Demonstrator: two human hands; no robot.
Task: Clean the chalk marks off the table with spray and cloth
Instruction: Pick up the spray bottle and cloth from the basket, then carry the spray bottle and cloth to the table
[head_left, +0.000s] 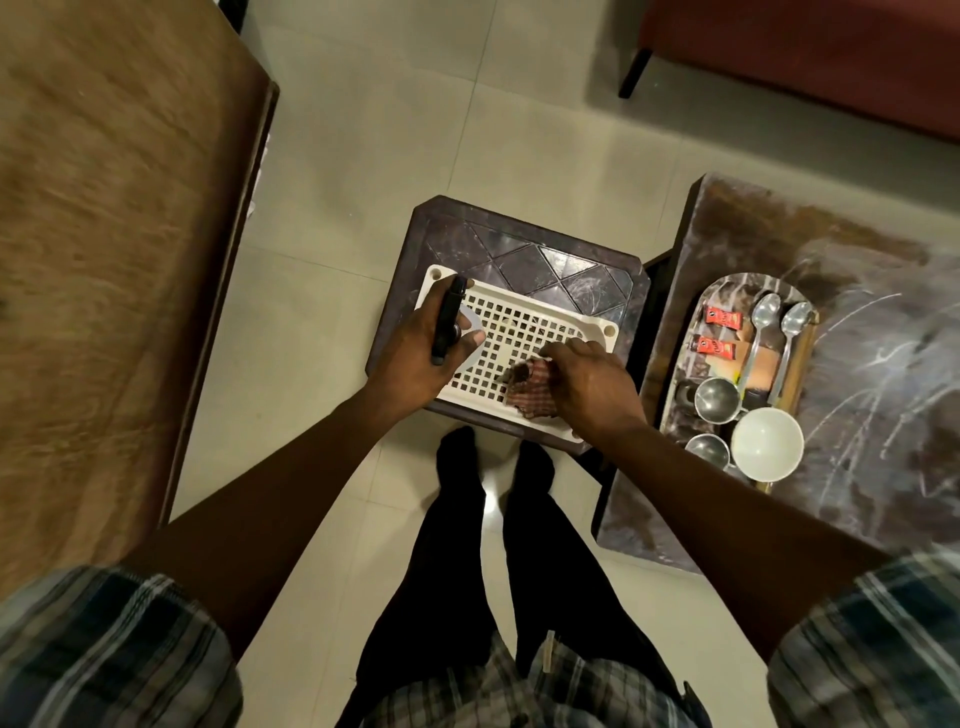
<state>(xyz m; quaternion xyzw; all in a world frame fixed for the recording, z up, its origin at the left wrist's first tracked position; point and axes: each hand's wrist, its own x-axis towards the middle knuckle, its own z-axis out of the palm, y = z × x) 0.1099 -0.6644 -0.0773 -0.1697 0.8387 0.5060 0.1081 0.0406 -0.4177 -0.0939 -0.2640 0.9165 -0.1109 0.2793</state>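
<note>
Checked reddish cloth (529, 388) (crumpled), black-topped spray bottle (447, 322)

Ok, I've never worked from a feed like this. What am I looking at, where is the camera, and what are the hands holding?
There is only one picture. It comes from a camera worn on a person's head, looking down past their arms and legs to the floor. There is no machine, just two bare hands.

The left hand grips a spray bottle. The right hand holds a checked cloth. Both are over a cream slotted tray, which sits on a dark stool.

To the right is the table, streaked with white chalk marks. On it lies an oval tray with two spoons, two red sachets, two steel cups and a white bowl. A brown surface fills the left side.
</note>
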